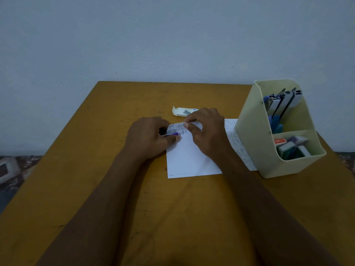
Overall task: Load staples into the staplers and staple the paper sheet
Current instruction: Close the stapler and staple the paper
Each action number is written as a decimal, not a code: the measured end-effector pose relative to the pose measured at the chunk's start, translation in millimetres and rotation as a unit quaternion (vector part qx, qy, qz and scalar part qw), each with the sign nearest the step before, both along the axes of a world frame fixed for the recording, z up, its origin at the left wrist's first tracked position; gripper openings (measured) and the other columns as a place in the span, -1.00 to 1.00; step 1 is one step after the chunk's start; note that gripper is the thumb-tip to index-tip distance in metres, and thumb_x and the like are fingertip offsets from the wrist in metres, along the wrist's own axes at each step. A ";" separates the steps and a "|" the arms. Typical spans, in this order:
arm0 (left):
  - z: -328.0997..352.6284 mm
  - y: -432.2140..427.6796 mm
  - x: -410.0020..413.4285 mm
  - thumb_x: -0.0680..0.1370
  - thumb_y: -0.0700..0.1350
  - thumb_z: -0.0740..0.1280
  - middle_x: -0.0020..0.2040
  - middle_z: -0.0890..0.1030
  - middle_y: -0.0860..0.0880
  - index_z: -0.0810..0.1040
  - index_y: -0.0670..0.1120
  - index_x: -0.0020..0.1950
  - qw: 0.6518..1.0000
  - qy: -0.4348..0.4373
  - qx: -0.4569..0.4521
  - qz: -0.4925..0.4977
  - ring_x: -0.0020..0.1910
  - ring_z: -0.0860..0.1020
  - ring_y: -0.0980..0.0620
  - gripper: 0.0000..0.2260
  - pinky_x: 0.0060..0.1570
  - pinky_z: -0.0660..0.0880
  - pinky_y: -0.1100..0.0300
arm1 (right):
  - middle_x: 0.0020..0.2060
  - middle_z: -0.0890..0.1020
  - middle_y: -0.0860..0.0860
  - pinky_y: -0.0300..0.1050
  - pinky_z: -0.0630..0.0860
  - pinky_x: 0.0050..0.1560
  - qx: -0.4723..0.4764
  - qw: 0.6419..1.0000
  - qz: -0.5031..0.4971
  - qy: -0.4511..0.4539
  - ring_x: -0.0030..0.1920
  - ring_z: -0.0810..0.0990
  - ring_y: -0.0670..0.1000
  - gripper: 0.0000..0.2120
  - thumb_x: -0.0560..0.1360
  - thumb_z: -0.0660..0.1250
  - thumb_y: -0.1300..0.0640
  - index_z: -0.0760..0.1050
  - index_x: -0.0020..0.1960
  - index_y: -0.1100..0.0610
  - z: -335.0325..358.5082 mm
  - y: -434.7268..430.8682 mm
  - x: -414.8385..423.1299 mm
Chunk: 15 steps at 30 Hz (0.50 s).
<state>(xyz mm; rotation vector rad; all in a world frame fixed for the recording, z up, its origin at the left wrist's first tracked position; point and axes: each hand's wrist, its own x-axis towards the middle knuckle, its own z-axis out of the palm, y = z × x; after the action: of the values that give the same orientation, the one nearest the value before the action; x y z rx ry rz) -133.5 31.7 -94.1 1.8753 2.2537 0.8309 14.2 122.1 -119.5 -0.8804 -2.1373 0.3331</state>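
Table [96,169]: mustard-ochre, faint dark scuffs. Paper sheet [188,160]: white, with rows of short dark dashes on its far part and right side. Stapler [173,134]: purple tip, black and silver behind. Staple box [180,111]: white; staples [186,112] inside grey. Organiser [249,141]: pale cream-yellow; blue staplers [276,122] in rear compartment, red-orange box [279,141] in front. Wall [134,35]: flat pale blue-grey.

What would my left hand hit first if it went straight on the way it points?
Probably the right hand, which pinches the paper sheet just beyond the left hand and its stapler.
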 end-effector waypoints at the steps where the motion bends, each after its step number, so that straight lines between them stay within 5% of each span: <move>1: 0.5 -0.4 0.3 0.42 0.17 0.42 -0.23 0.60 0.04 0.66 -0.07 -0.09 1.000 -0.003 -0.001 0.000 -0.34 0.45 0.06 -0.68 -0.41 0.26 0.22 | -0.10 0.63 -0.01 -0.10 0.29 -0.01 0.000 1.000 0.001 0.000 0.00 0.47 0.01 -0.93 0.43 0.38 0.08 0.60 -0.10 0.05 -0.1 0.0 -0.1; 4: 1.0 0.4 0.1 0.41 0.18 0.42 -0.25 0.56 0.06 0.66 -0.08 -0.10 1.000 -0.008 -0.005 -0.001 -0.36 0.44 0.06 -0.67 -0.42 0.23 0.23 | -0.11 0.63 -0.01 -0.04 0.33 0.00 -0.004 1.000 0.005 0.002 0.00 0.47 0.01 -0.93 0.43 0.38 0.09 0.60 -0.11 0.05 -0.2 0.0 -0.4; 9: 4.0 0.8 -3.2 0.32 0.31 0.34 -0.11 0.62 0.00 0.65 -0.04 -0.03 0.999 -0.005 -0.047 -0.019 -0.24 0.52 0.05 -0.53 -0.30 0.48 0.05 | -0.13 0.62 -0.01 0.01 0.35 -0.01 -0.003 1.000 0.011 0.017 -0.01 0.48 0.04 -0.95 0.42 0.37 0.12 0.60 -0.13 0.05 2.0 -1.3 0.9; 15: 7.8 -0.9 -3.4 0.41 0.18 0.43 -0.01 0.63 -0.01 0.64 -0.07 0.05 0.997 -0.025 -0.061 -0.028 -0.17 0.53 0.04 -0.62 -0.20 0.52 0.01 | -0.13 0.63 0.00 0.04 0.37 -0.01 -0.007 1.000 0.012 0.019 -0.02 0.49 0.06 -0.93 0.42 0.36 0.10 0.59 -0.12 0.06 1.8 -1.4 0.5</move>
<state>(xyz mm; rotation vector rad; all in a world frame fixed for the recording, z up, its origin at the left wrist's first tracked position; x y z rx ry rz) -136.9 30.9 -86.2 1.8321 2.1603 0.7073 14.7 120.7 -117.7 -0.8500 -2.1148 0.3740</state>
